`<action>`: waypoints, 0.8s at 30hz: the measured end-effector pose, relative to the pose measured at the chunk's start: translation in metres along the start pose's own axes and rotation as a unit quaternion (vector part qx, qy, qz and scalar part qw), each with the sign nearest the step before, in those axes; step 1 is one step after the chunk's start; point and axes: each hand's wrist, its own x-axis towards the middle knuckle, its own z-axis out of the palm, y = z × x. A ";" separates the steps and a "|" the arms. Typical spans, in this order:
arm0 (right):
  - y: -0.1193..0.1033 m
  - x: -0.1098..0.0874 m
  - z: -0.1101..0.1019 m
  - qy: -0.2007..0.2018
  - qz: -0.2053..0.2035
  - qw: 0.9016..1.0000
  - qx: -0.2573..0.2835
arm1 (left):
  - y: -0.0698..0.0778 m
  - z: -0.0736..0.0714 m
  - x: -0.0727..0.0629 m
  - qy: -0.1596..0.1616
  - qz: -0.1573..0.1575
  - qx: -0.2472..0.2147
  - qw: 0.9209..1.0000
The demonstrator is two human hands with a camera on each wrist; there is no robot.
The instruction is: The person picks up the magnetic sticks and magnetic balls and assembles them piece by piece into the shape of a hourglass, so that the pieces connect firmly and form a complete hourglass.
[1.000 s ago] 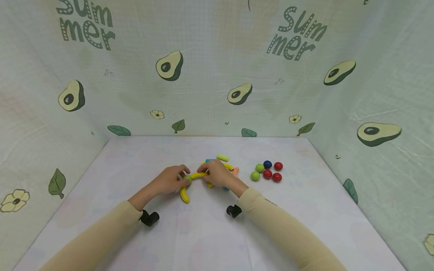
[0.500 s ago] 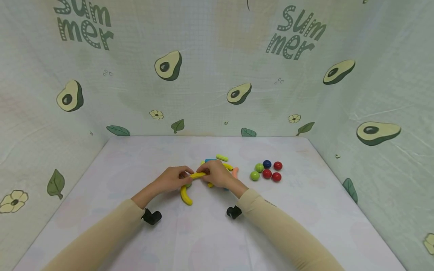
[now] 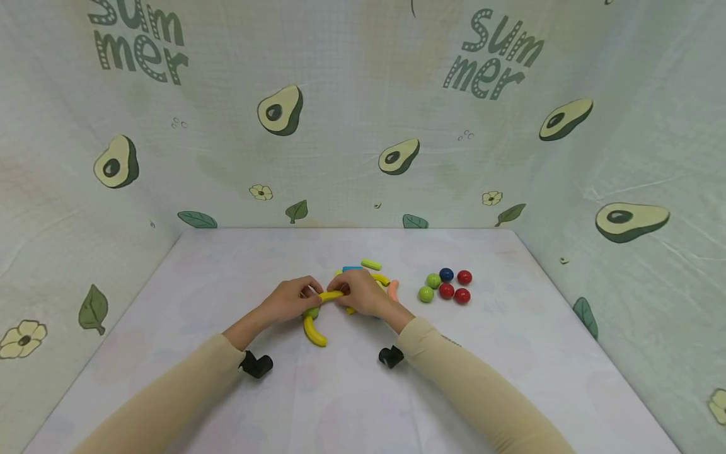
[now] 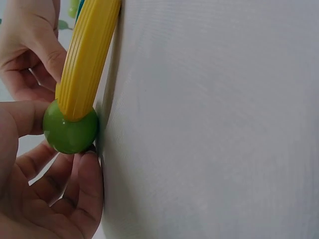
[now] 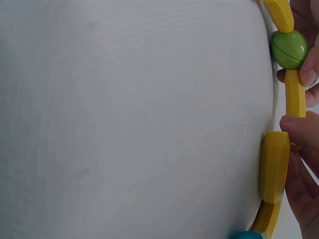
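My left hand (image 3: 286, 301) pinches a green ball (image 4: 71, 130) between thumb and fingers, close over the white table. A ribbed yellow curved rod (image 3: 314, 332) has one end against this ball and points toward the front of the table. A second yellow rod (image 5: 295, 97) meets the ball on its other side. My right hand (image 3: 363, 291) pinches the far end of that rod between thumb and fingers. Just below the right fingertips, in the right wrist view, lies another yellow rod piece (image 5: 274, 167). The right hand hides part of the pile behind it.
Around the right hand lie a lime rod (image 3: 371, 264), a blue rod (image 3: 352, 269), a yellow curved rod (image 3: 381, 279) and an orange rod (image 3: 393, 290). Farther right sit several balls, including a dark blue ball (image 3: 446, 275) and a red ball (image 3: 462, 296). A patterned cloth (image 3: 340, 113) rises behind the table.
My left hand has edged right, its fingers shifting over the ball. The near curved rod has swung its free end a little to the right. My right hand stays nearly still.
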 end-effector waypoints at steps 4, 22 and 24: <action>0.000 -0.001 -0.001 -0.007 -0.002 1.000 0.002 | 0.001 0.001 -0.001 0.006 -0.005 0.000 1.000; 0.028 -0.061 -0.082 0.000 0.013 0.998 -0.065 | 0.002 0.000 -0.002 0.011 -0.021 0.015 1.000; 0.037 -0.069 -0.091 0.006 0.013 0.996 -0.089 | 0.001 -0.001 -0.002 0.013 -0.023 0.017 1.000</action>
